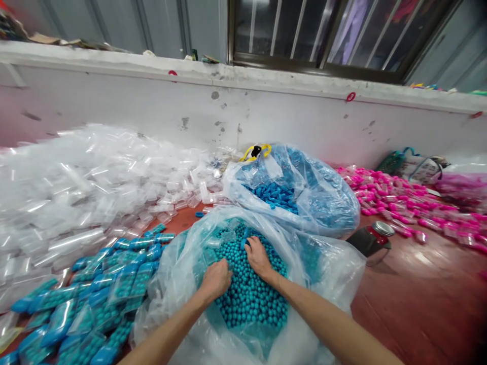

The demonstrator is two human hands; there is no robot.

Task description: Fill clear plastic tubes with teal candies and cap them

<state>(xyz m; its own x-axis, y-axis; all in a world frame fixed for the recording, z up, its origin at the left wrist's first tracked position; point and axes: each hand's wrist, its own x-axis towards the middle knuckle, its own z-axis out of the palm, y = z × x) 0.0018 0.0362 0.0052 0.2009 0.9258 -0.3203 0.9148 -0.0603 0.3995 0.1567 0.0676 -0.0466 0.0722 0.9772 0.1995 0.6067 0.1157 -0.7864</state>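
Small round teal beads (251, 299) fill a large translucent plastic bag (167, 284) in front of me. My left hand (217, 279) is curled closed over the left part of the beads; what its fingers hold is hidden. Just beyond it, clear plastic containers (228, 236) lie on the beads. My right hand (259, 257) is at the far side of the beads, its fingers closed on a small blue cap (246, 238). The two hands are close together but apart.
Filled containers with blue caps (99, 299) lie at left, before a heap of clear empty containers (95, 177). Behind the beads stands a bag of blue caps (276, 196). At right are a dark jar (369, 243) with a metallic lid and pink-capped containers (395, 197) on the red floor (426, 299).
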